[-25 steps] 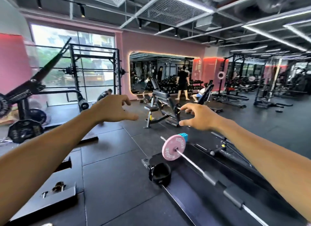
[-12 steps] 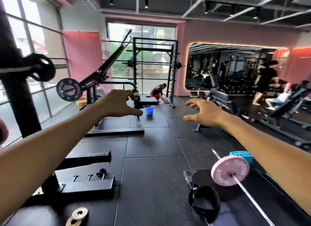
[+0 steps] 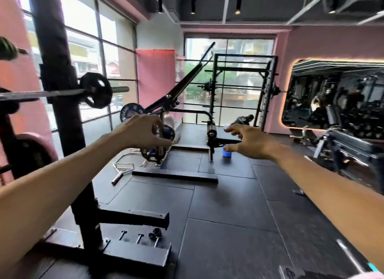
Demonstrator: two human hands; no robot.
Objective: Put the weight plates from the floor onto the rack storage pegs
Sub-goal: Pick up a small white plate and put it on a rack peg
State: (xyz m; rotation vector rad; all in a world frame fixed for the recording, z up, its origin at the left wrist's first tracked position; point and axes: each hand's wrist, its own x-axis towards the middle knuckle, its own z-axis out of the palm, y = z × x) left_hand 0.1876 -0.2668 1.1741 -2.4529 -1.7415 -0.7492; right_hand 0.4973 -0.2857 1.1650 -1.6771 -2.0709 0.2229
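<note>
Over the dark rubber gym floor (image 3: 218, 206), left hand (image 3: 141, 131) and right hand (image 3: 249, 141) stretched out, fingers loose, holding nothing, tall black metal rack post (image 3: 60, 104) at left.

Both bare forearms reach forward from the near corners, held out in the air and touching nothing. The left hand (image 3: 141, 132) hangs palm down, its fingers loosely curled downward with the thumb pointing right. The right hand (image 3: 250, 142) is palm down too, its fingers spread and extended toward the left, holding nothing.
</note>
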